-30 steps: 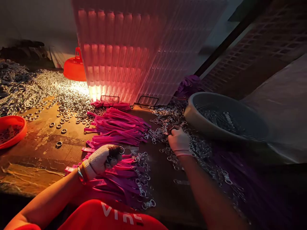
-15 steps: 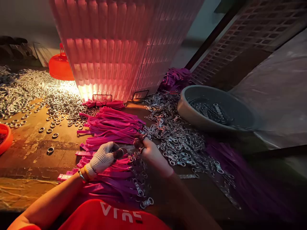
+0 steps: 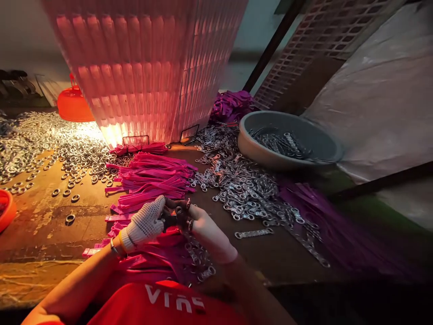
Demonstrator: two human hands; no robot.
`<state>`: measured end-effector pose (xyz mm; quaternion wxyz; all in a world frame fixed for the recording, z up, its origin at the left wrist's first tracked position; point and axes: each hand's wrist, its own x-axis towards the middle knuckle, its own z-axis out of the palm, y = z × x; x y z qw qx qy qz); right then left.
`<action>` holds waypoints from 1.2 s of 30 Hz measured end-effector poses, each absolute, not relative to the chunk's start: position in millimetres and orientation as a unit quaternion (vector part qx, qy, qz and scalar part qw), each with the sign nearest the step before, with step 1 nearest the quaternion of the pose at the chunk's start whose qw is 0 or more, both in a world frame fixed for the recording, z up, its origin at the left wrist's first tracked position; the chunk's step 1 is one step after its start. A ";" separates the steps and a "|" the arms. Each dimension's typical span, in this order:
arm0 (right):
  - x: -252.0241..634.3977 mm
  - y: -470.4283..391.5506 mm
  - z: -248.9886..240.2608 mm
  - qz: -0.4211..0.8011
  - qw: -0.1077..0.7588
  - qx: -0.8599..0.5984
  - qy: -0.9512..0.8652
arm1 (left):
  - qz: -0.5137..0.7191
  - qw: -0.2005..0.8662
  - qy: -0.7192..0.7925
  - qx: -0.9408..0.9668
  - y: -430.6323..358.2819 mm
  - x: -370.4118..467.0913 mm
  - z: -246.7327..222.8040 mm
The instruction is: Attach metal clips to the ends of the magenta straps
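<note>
My left hand (image 3: 149, 220), in a white dotted glove with dark fingertips, is closed above the pink straps (image 3: 155, 174). My right hand (image 3: 203, 225), in a pale glove, meets it fingertip to fingertip. The fingers of both are bent round something small and dark that I cannot make out. Pink straps lie in bundles under and beyond the hands, some with metal pieces at their right ends. To the right spreads a heap of silvery linked metal pieces (image 3: 250, 189). One metal strip (image 3: 253, 233) lies apart, right of my right hand.
Loose metal rings (image 3: 30, 140) cover the back left under a red lamp (image 3: 74, 104). Clear ribbed panels (image 3: 135, 81) stand at the back. A grey basin (image 3: 264, 153) holds metal pieces. Purple straps (image 3: 314, 216) lie right; an orange bowl (image 3: 10, 211) sits at the left edge.
The view has shifted, so the basin and panels appear further left. My hands have come closer together, and the pale piece between them no longer shows.
</note>
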<state>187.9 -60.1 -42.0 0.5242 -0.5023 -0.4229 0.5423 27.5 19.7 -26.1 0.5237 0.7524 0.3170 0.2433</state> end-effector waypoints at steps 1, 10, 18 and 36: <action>185.6 -62.5 -42.0 0.533 0.538 -0.510 -0.407 | 0.249 0.541 0.322 0.736 17.1 29.1 -25.7; 169.4 -77.4 -75.1 0.324 0.560 -0.613 -0.454 | 0.231 0.605 0.382 0.659 -6.0 30.2 -49.3; 174.5 -74.9 -38.9 0.101 0.079 -0.675 -0.726 | 0.207 0.609 0.375 0.667 1.4 28.8 -55.1; 221.9 -86.5 -101.0 0.181 0.404 -0.746 -0.498 | -0.097 0.159 0.320 0.929 87.3 152.1 -67.1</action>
